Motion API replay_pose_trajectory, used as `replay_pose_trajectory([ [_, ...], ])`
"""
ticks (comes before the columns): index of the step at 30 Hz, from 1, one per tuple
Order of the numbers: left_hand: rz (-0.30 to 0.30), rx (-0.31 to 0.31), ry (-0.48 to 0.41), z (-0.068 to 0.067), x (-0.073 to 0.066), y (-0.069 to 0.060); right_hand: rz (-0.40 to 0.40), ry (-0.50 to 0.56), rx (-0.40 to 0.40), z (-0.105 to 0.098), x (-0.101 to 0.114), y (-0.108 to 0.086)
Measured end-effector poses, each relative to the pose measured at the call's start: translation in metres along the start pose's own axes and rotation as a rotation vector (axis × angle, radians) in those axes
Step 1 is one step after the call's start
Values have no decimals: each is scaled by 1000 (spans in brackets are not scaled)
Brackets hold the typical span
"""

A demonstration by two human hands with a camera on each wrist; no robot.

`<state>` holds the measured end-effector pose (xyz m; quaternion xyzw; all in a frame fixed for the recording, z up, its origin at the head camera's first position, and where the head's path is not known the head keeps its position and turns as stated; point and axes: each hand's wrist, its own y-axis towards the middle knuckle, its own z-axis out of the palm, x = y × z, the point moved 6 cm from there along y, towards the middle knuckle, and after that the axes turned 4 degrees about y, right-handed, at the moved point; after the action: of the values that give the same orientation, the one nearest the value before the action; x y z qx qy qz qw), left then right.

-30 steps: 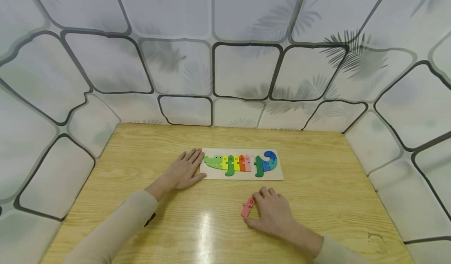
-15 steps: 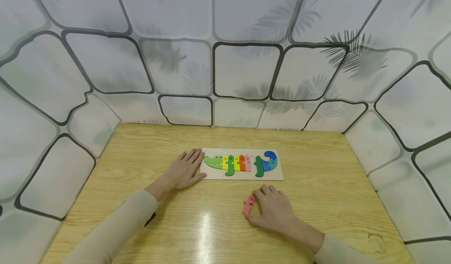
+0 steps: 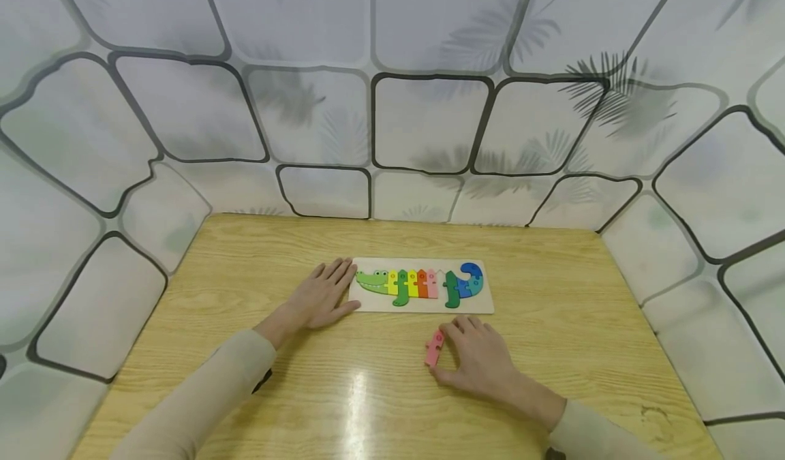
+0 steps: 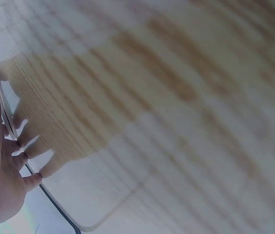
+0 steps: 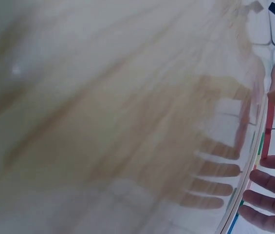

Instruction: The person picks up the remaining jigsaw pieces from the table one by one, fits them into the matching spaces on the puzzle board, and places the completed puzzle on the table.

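A wooden crocodile puzzle board [image 3: 380, 305] lies on the table, with colored pieces set in it and one bare gap between the light pink piece [image 3: 432, 285] and the dark green leg piece [image 3: 452, 289]. My left hand [image 3: 317, 298] rests at the board's left edge, fingers straight and spread, fingertips touching it. Nearer the front, my right hand [image 3: 481, 358] pinches a pink-red puzzle piece [image 3: 434, 349] by its two ends, between thumb and a finger. In the right wrist view that red piece [image 5: 269, 126] spans thumb and finger edge-on.
The wood-grain table [image 3: 276, 405] is glossy and reflects light. A pale wall covering [image 3: 417, 126] with dark stone outlines and leaf prints encloses the back and both sides.
My right hand has slid slightly away from me, toward the board, carrying the pink-red puzzle piece, which now stands a little more upright in view. The left hand stays still.
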<state>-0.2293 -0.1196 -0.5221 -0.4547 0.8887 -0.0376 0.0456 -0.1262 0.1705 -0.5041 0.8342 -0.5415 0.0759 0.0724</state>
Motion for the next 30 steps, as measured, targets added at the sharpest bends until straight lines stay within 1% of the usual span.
replay_pose_trajectory([
  [7,3,2,-2,0,0,0,-67,-2,-38,0,-5,4],
  [14,8,0,5,0,1,0,-110,-2,-52,-1,-11,7],
  [21,4,1,2,0,0,0,-162,-27,-82,-3,-17,13],
  [25,4,0,-1,0,0,0,-173,-18,-89,-5,-19,16],
  [30,4,1,2,0,0,0,-167,-6,-86,-6,-23,22],
])
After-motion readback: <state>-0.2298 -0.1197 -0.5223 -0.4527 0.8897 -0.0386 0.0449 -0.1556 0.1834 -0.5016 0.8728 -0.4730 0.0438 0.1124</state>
